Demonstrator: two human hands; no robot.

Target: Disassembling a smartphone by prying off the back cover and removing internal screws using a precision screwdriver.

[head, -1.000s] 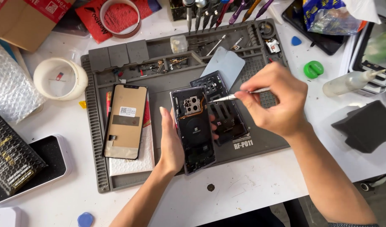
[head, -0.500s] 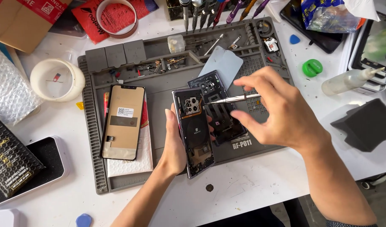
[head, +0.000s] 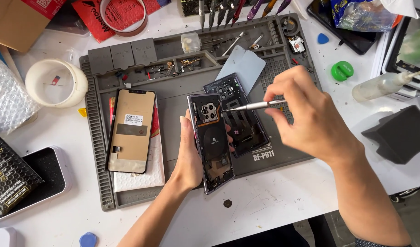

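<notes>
My left hand (head: pixel 188 160) grips an opened phone body (head: pixel 213 141) from its left side, holding it tilted over the grey repair mat (head: pixel 173 98). The phone's camera module and copper-coloured parts face up. My right hand (head: pixel 310 121) pinches a thin silver screwdriver (head: pixel 246 107) whose tip points at the top of the phone, near the camera module. A dark back cover (head: pixel 244 121) lies on the mat just right of the phone, under the tool.
A detached screen (head: pixel 130 130) lies at the mat's left on a white pad. A pale blue panel (head: pixel 241 64), small screws and a tool rack sit at the mat's back. A tape roll (head: pixel 56 82), green cap (head: pixel 341 71), squeeze bottle (head: pixel 384 84) and dark foam block (head: pixel 397 132) surround it.
My right hand has shifted slightly, keeping the screwdriver tip at the top of the phone. My left hand still holds the phone body in place.
</notes>
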